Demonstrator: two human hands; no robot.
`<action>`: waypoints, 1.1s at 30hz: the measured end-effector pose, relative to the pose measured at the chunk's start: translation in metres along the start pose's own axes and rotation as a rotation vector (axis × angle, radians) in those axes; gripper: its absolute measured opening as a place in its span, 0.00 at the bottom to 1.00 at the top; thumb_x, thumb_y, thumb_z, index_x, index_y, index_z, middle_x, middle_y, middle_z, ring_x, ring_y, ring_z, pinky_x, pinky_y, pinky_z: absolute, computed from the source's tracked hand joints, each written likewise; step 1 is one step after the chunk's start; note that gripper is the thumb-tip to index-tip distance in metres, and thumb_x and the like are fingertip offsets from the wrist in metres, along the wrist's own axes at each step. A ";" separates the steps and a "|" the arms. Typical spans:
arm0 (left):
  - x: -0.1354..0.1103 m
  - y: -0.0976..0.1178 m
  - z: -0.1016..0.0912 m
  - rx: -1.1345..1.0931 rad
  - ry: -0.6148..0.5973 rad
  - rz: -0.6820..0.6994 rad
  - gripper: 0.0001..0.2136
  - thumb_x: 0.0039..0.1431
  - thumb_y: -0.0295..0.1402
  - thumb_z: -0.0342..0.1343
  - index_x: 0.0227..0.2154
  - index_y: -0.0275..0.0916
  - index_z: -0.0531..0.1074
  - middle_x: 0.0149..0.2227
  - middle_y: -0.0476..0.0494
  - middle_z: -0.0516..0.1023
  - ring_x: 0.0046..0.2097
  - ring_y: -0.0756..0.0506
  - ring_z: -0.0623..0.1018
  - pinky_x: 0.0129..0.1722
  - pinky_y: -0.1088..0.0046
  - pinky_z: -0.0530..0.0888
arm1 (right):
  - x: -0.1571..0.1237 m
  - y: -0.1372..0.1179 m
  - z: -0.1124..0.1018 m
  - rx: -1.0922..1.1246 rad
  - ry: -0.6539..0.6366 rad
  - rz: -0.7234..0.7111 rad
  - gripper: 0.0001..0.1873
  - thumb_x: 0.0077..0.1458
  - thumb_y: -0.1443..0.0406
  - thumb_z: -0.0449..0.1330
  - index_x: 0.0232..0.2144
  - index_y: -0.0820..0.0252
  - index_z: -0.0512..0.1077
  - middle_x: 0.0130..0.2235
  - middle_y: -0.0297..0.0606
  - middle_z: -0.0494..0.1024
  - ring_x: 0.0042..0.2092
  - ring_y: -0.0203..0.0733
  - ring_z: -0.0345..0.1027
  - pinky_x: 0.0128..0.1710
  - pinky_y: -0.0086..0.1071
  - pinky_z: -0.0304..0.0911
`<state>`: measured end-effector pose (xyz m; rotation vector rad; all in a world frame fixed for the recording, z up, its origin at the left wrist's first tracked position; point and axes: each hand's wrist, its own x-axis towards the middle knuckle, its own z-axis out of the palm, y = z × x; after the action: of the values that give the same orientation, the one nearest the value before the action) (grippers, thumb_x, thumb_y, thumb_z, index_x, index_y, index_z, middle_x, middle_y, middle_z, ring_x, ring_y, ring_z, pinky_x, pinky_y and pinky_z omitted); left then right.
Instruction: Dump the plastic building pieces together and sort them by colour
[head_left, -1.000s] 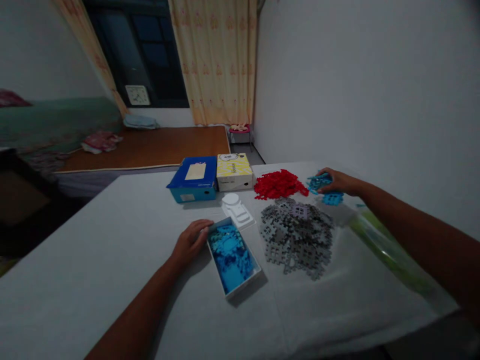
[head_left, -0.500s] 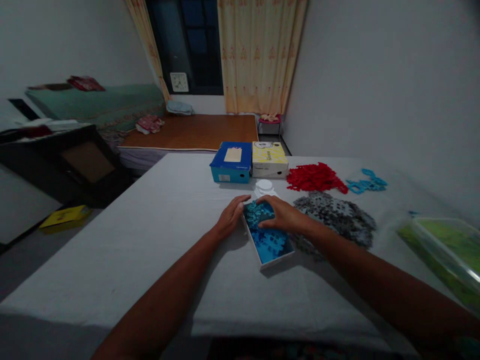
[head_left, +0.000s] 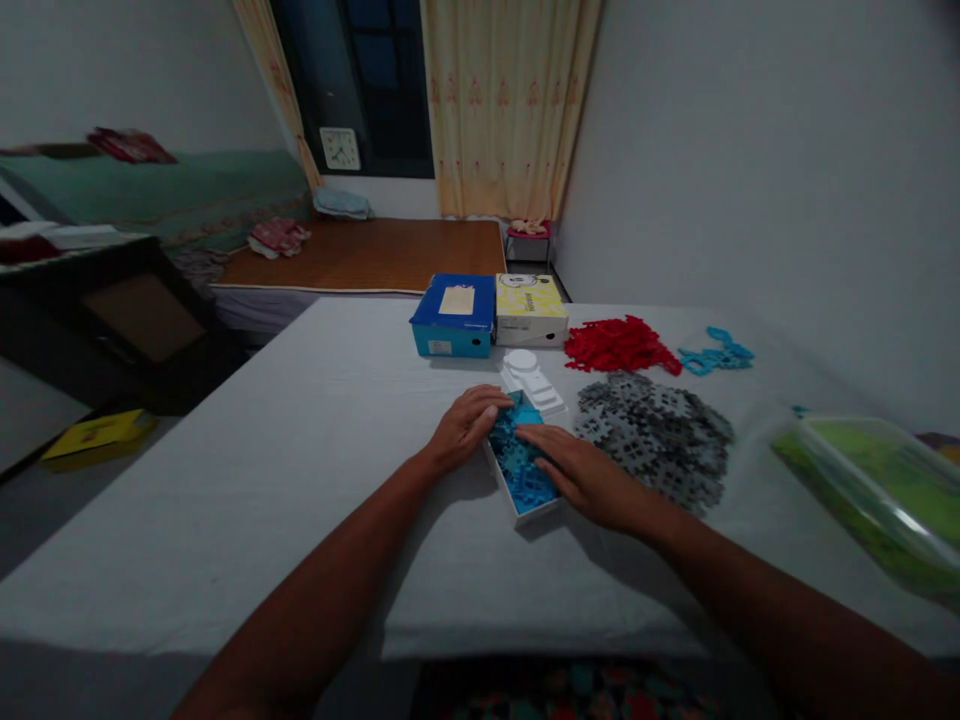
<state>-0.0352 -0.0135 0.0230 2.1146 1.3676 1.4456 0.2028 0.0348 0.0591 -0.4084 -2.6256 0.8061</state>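
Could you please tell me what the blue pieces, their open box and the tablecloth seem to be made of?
Blue pieces: probably plastic, given their bright, even colour and notched shapes; the finish is hard to judge.
Open box: likely matte cardboard, from its thin, straight, pale walls, though plastic is possible.
Tablecloth: apparently matte fabric, judging by its soft wrinkles.

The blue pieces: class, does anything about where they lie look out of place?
Yes: a small blue cluster lies on the table, right of the red pile. It looks odd because many other blue pieces are inside the white box.
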 end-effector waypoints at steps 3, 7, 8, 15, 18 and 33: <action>0.001 0.004 -0.001 0.009 -0.006 0.041 0.15 0.69 0.37 0.45 0.46 0.42 0.77 0.51 0.39 0.78 0.59 0.41 0.70 0.60 0.53 0.66 | -0.003 -0.003 -0.003 -0.015 0.116 -0.004 0.23 0.63 0.59 0.52 0.59 0.39 0.66 0.59 0.33 0.71 0.62 0.50 0.62 0.62 0.55 0.58; 0.002 0.004 -0.002 0.022 -0.115 0.094 0.13 0.66 0.34 0.51 0.48 0.44 0.76 0.49 0.40 0.79 0.58 0.41 0.72 0.59 0.52 0.68 | -0.015 0.015 -0.054 -0.052 0.368 0.227 0.17 0.63 0.58 0.51 0.52 0.44 0.72 0.49 0.36 0.79 0.50 0.50 0.72 0.50 0.49 0.68; 0.002 0.003 -0.002 0.028 -0.124 0.097 0.13 0.65 0.34 0.52 0.49 0.44 0.76 0.50 0.40 0.79 0.58 0.41 0.72 0.59 0.52 0.69 | -0.020 0.022 -0.067 -0.080 0.384 0.284 0.16 0.63 0.58 0.52 0.50 0.47 0.73 0.47 0.37 0.79 0.47 0.49 0.73 0.48 0.46 0.69; 0.002 -0.001 -0.002 0.140 -0.047 0.015 0.14 0.62 0.29 0.51 0.48 0.42 0.76 0.50 0.39 0.78 0.56 0.41 0.74 0.58 0.53 0.70 | -0.060 0.054 -0.058 -0.319 -0.046 0.356 0.15 0.57 0.61 0.60 0.46 0.54 0.75 0.46 0.40 0.78 0.45 0.48 0.73 0.46 0.39 0.67; 0.002 0.003 -0.004 0.056 -0.054 -0.030 0.13 0.62 0.29 0.50 0.45 0.41 0.77 0.48 0.39 0.79 0.52 0.42 0.77 0.54 0.58 0.73 | -0.070 0.053 -0.036 -0.409 -0.079 0.359 0.21 0.55 0.61 0.62 0.52 0.55 0.72 0.50 0.43 0.75 0.49 0.50 0.71 0.46 0.39 0.67; 0.004 0.023 0.013 0.153 -0.205 -0.051 0.22 0.69 0.38 0.44 0.64 0.43 0.59 0.65 0.40 0.62 0.67 0.42 0.60 0.67 0.57 0.59 | 0.005 0.013 0.002 -0.184 0.210 0.007 0.17 0.60 0.68 0.59 0.52 0.58 0.72 0.53 0.45 0.76 0.54 0.47 0.69 0.55 0.44 0.62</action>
<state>-0.0111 -0.0192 0.0337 2.2310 1.4807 1.1017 0.2002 0.0460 0.0514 -0.5223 -2.5088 0.4954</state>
